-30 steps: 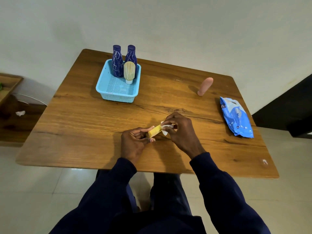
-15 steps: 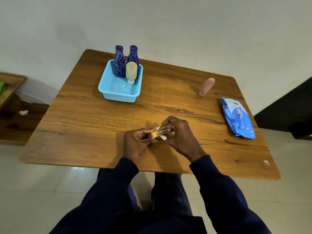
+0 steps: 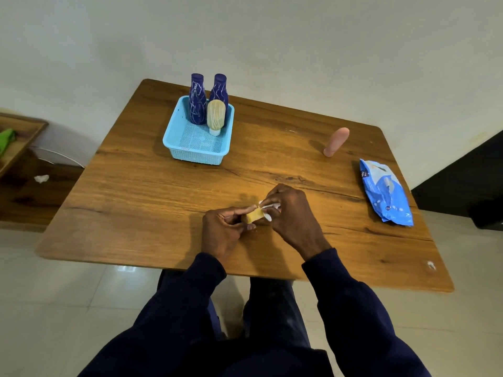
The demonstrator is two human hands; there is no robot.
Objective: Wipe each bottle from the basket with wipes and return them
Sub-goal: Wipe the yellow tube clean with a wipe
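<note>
A small yellow bottle (image 3: 254, 214) lies on its side between my hands over the near middle of the wooden table (image 3: 152, 202). My left hand (image 3: 223, 231) grips its left end. My right hand (image 3: 291, 216) pinches a white wipe (image 3: 269, 209) around its right end, hiding that end. At the far left of the table a light blue basket (image 3: 197, 152) holds two dark blue bottles (image 3: 197, 103) and a cream bottle (image 3: 215, 115) standing on its cap. A pink bottle (image 3: 336, 141) stands on its cap at the far right of the table.
A blue pack of wipes (image 3: 386, 193) lies near the table's right edge. A low wooden shelf (image 3: 19, 137) with something green sits left of the table, with a crumpled white scrap (image 3: 41, 178) on the floor beside it. A dark piece of furniture (image 3: 462, 186) is at right.
My hands have stayed over the same spot, working the wipe along the yellow bottle; more of the bottle shows now than half a second ago. Nothing else moved.
</note>
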